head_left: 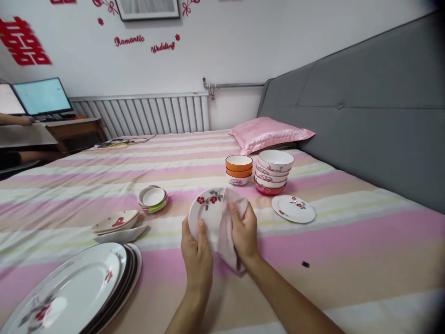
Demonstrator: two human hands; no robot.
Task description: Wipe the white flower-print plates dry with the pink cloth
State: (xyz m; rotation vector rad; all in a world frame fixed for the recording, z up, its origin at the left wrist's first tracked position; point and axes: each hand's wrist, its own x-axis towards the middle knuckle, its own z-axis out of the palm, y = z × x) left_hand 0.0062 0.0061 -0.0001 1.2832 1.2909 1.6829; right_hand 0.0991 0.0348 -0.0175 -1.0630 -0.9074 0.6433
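Observation:
A white plate (207, 209) with red flowers and grey leaves is held up in front of me, tilted. My left hand (197, 250) grips its left edge, thumb on the face. Around the plate's right side my right hand (245, 229) presses a pale pink cloth (225, 241), which hides that part of the plate. A similar flowered plate (294, 209) lies flat on the bed to the right. Behind it stand a stack of white and red bowls (276, 162) and a shorter stack of orange and white bowls (239, 163).
Large oval plates (76, 283) are stacked at the lower left, near boat-shaped dishes (116, 221) and small bowls (153, 197). A pink pillow (267, 132) rests by the grey headboard (365, 102). A small black object (305, 264) lies at right. At far left shows another person's arm (15, 119).

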